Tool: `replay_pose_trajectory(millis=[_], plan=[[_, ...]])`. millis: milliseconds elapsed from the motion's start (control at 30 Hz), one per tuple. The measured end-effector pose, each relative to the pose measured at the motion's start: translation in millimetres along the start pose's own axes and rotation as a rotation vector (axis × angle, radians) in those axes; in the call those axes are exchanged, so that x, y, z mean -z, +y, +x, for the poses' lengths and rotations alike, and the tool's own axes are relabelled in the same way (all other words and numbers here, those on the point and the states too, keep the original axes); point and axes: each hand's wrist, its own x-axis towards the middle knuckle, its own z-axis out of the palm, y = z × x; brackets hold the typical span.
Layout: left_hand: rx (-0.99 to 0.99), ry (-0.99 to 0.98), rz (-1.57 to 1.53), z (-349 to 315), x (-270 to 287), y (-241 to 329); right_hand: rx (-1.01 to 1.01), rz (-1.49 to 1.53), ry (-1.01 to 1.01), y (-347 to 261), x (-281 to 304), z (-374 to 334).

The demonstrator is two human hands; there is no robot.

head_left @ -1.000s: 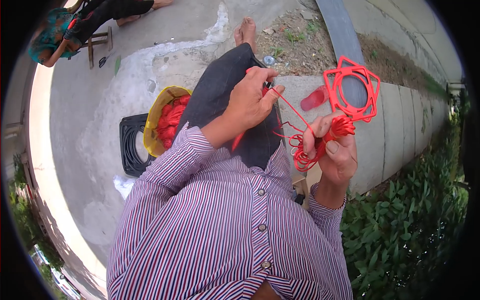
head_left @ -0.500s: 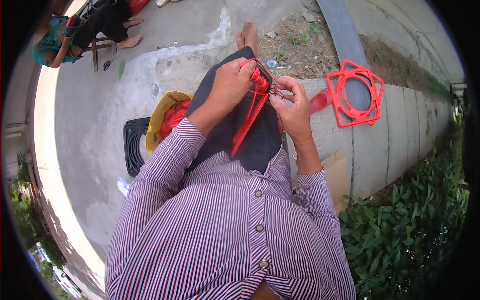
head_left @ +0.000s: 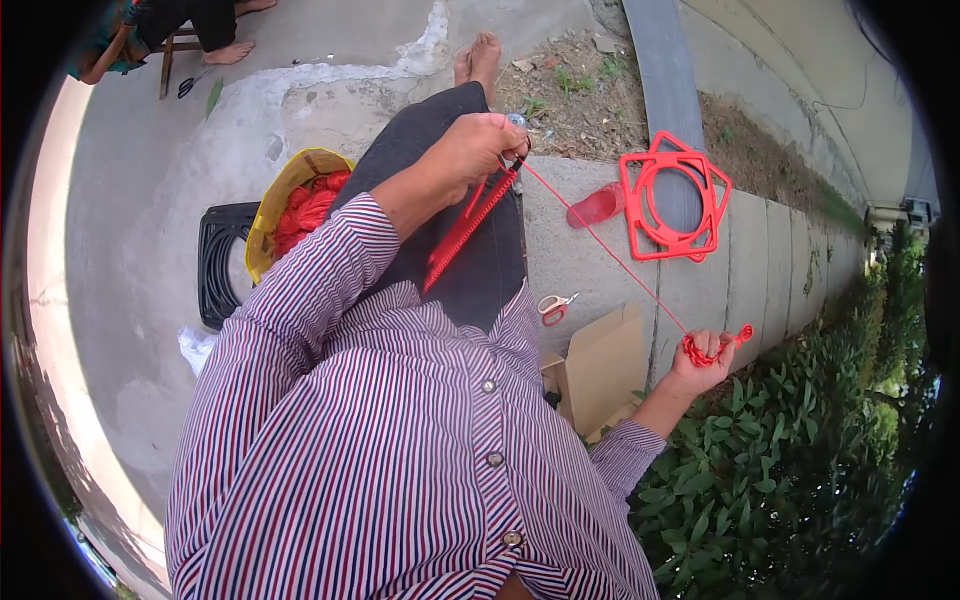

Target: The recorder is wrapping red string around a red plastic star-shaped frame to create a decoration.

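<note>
Swung out from beside the left hand (head_left: 478, 148), the right hand (head_left: 702, 362) is now well apart at the right, near the hedge (head_left: 740, 450), with the red cord (head_left: 625, 265) drawn straight between them, slanting from upper left to lower right. Over the dark-trousered thigh (head_left: 492, 265), a red toothed strip (head_left: 470, 230) points down and leftward, its long axis running from the left hand toward the waist. The left hand curls closed at its upper end; whether it pinches strip or cord cannot be told. The right hand is clenched round bunched cord.
</note>
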Motion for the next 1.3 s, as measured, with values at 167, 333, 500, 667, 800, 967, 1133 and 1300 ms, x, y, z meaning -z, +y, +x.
replay_pose_trajectory(millis=[167, 333, 500, 667, 800, 967, 1133, 1300], plan=[[0.014, 0.041, 0.075, 1, -8, -1, -0.293, -0.126, 0.126, 138, -42, 7], [-0.025, 0.025, 0.075, -3, -7, -2, -0.565, -0.464, -0.093, 257, -127, 5], [-0.063, 0.079, 0.119, -2, 0, -9, -0.426, -0.593, -0.075, 227, -129, 16], [0.227, 0.091, -0.067, 4, -8, -11, -0.327, -0.600, -0.092, 160, -121, -14], [0.317, -0.044, -0.122, 19, 5, -26, -0.373, -0.663, -0.125, 152, -103, -55], [0.105, 0.038, -0.264, -2, -4, -35, -0.464, -0.566, 0.259, 169, -44, -45], [-0.542, 0.093, 0.709, -62, -19, -38, -0.521, -0.400, -0.039, 170, -76, -41], [0.021, -0.379, 0.085, -73, -45, -20, -0.878, -0.037, -0.305, 208, -110, -53]])
